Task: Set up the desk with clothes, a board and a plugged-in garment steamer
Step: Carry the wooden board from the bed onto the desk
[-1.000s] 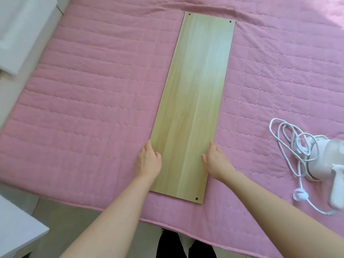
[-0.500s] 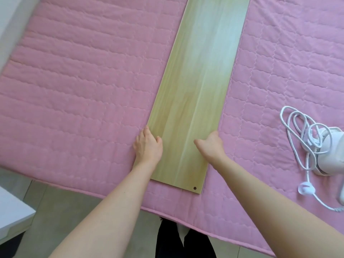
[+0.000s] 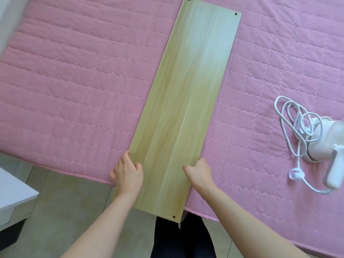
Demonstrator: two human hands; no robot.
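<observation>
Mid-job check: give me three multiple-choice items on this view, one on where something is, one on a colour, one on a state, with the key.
1. Where does the garment steamer lie relative to the board?
A. On top of it
B. To its right, apart from it
C. To its left, touching it

2. What colour is the quilted cover under the board?
A. Pink
B. Blue
C. Grey

3. How does the near end of the board sit?
A. Fully on the cover
B. Standing upright on its edge
C. Sticking out past the cover's near edge

Key: 1 B, pink cover shows between steamer and board. 2 A, the quilt is pink throughout. 3 C, the near end sticks out over the floor, with the left hand and right hand on its long edges.
</observation>
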